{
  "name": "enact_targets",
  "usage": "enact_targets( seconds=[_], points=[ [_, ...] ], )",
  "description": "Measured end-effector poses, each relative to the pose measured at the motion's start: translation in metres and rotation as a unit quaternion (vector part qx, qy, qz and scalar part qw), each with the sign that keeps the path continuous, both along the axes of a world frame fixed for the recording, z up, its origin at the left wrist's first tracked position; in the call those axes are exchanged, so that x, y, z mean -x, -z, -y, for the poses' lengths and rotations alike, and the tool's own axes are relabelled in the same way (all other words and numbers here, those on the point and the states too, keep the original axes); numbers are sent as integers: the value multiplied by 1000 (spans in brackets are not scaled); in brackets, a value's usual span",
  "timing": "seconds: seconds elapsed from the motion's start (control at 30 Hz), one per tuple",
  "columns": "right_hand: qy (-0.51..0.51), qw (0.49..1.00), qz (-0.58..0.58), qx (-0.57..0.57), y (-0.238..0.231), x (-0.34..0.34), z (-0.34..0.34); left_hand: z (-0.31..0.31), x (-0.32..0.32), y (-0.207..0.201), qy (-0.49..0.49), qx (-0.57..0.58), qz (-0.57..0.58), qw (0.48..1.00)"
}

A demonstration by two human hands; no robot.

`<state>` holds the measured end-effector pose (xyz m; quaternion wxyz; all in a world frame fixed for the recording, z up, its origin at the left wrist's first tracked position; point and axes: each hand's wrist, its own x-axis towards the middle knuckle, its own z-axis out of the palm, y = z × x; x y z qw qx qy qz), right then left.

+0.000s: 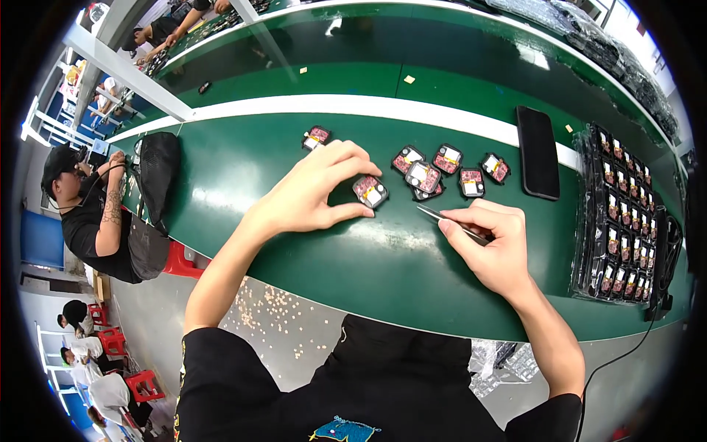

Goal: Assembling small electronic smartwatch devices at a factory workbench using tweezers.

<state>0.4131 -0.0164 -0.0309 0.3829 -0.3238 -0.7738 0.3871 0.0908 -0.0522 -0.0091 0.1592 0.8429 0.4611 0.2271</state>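
My left hand (318, 190) grips a small square electronic module (370, 191) with rounded corners at the table, thumb on its near edge and fingertips along its far side. The module has a black rim, a red circuit board and a white patch. In my right hand (492, 239) is a pair of dark tweezers (429, 212), its tips pointing left toward that module but apart from it. Several similar modules (423, 177) lie loosely grouped beyond the tweezers, one resting on top of others. Another module (316, 138) sits just past my left knuckles.
A black phone (538, 152) lies at the right, beside stacked trays (622, 214) filled with modules. A black cable (669, 254) runs by the trays. A white strip (383, 110) borders the green table (353, 272). At the left, a co-worker (103, 206) sits near a black bag (158, 177).
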Motion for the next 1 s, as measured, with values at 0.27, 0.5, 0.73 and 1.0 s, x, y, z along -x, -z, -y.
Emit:
enact_targets(
  seconds=[0.27,0.5,0.73,1.0],
  points=[
    [-29,1000,-1,4,-3,1,5,63,-51,7,-139,27,77,987],
    [-38,999,9,10,-4,0,12,74,-66,26,-237,-34,36,970],
    [-63,996,-3,70,1,-5,20,85,-74,25,-117,27,122,985],
    [-79,996,32,31,4,-1,23,79,-66,25,-104,48,118,986]
  ],
)
